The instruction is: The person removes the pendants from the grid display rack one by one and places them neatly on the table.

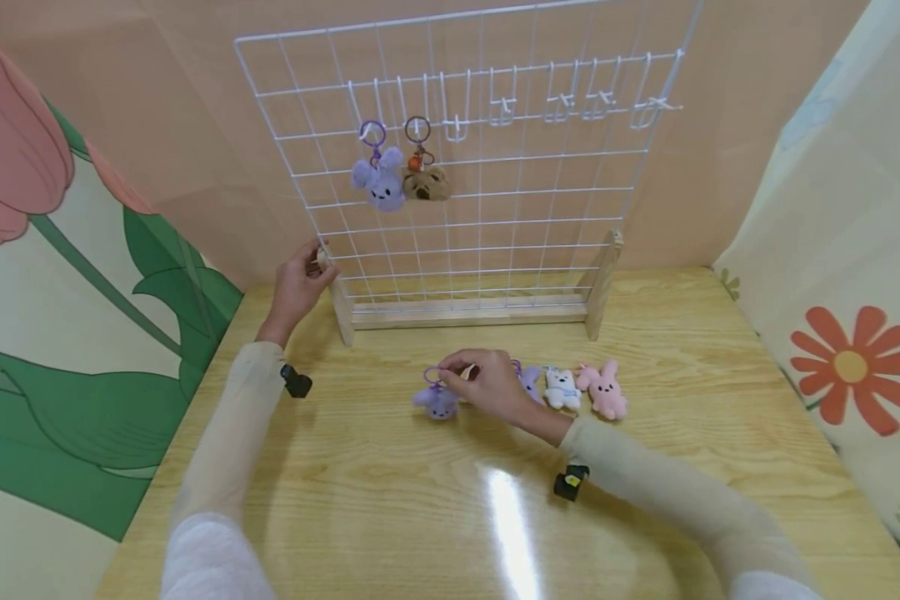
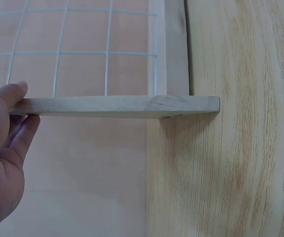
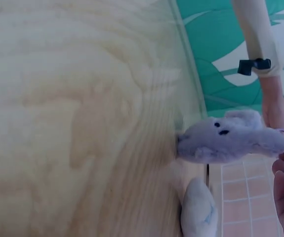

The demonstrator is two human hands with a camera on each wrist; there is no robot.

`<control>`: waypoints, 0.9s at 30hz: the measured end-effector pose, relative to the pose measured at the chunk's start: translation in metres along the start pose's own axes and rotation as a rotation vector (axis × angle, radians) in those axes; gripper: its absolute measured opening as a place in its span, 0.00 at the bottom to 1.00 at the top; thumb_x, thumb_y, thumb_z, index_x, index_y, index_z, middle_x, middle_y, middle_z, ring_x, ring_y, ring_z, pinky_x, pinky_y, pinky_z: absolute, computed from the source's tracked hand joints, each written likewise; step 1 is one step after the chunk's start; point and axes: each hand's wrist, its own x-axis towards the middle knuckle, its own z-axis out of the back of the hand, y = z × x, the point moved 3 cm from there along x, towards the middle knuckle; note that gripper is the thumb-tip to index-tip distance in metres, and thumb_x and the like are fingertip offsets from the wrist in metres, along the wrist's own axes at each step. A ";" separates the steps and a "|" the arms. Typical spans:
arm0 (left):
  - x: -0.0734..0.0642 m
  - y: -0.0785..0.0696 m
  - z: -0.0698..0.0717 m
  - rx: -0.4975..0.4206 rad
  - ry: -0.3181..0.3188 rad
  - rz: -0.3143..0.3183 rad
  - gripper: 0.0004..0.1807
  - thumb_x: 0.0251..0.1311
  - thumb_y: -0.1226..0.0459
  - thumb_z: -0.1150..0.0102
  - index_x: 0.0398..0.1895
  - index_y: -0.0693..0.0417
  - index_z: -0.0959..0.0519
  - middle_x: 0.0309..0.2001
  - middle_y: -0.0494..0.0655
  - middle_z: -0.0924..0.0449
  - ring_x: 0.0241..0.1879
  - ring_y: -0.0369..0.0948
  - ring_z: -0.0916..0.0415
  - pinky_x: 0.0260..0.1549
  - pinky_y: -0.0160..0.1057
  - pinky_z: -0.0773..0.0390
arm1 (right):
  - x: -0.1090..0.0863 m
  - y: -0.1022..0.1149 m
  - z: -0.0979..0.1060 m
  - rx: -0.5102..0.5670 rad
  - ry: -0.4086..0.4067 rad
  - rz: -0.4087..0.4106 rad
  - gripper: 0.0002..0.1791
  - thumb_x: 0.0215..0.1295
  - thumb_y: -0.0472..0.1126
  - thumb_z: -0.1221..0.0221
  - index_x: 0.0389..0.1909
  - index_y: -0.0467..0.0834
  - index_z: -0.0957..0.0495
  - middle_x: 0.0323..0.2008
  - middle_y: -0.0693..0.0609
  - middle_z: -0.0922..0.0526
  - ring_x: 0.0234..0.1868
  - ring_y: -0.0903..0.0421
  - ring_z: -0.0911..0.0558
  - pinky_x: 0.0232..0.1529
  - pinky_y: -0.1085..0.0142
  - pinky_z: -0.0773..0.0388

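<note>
My left hand (image 1: 297,282) grips the upper end of the left wooden post (image 1: 342,312) of a white wire grid rack. In the left wrist view, thumb and fingers lie on either side of that post (image 2: 107,104). My right hand (image 1: 491,383) pinches the purple ring of a lilac plush keychain (image 1: 440,403) in front of the rack. The right wrist view shows the plush (image 3: 225,140) hanging from the fingertips, its face visible. Close beside that hand lie another purple plush keychain (image 1: 530,383), partly hidden, a white bear one (image 1: 562,389) and a pink one (image 1: 607,392).
White hooks (image 1: 504,110) hang in a row along the upper wire grid (image 1: 450,221). Two of them carry a lilac plush keychain (image 1: 382,185) and a brown bear keychain (image 1: 426,183). The rack stands on a wooden table (image 1: 390,492) before a peach backdrop (image 1: 172,167).
</note>
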 end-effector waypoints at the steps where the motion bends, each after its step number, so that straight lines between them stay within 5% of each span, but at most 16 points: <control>1: 0.000 0.000 0.000 0.000 0.001 0.001 0.30 0.61 0.65 0.37 0.67 0.53 0.33 0.57 0.60 0.26 0.54 0.50 0.23 0.49 0.37 0.19 | 0.001 -0.001 0.001 -0.004 -0.002 0.005 0.04 0.62 0.45 0.36 0.34 0.50 0.14 0.28 0.62 0.16 0.26 0.65 0.19 0.24 0.73 0.19; 27: 0.000 0.002 -0.001 0.033 -0.012 -0.027 0.30 0.61 0.64 0.38 0.67 0.54 0.33 0.57 0.60 0.25 0.53 0.49 0.23 0.49 0.38 0.19 | 0.021 -0.035 -0.005 -0.117 0.039 -0.024 0.06 0.63 0.44 0.37 0.36 0.49 0.14 0.29 0.61 0.15 0.28 0.66 0.19 0.25 0.74 0.21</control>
